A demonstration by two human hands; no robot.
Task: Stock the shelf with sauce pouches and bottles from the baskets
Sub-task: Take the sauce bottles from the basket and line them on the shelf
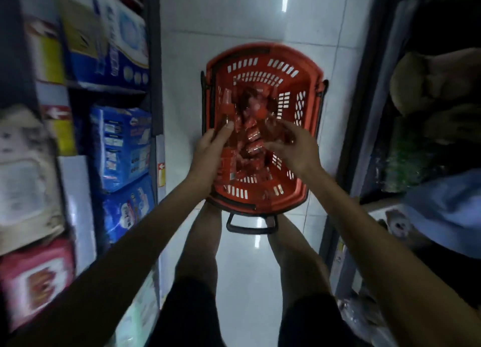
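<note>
A red plastic basket [263,60] stands on the tiled floor in front of my legs. Inside it lie several red sauce pouches [252,141] and a red sauce bottle [226,104] along the left wall. My left hand [209,153] reaches into the basket's left side, thumb and fingers curled round a red sauce bottle [229,159]. My right hand [291,145] hovers over the pouches on the right with fingers loosely spread; motion blur hides whether it touches any.
Shelves on the left hold blue packs [122,146] and boxes [104,34]. A dark shelf unit on the right carries bags [437,81] and a blue bundle [447,211]. The basket's black handle [251,227] lies toward my feet in the narrow white-tiled aisle [247,13].
</note>
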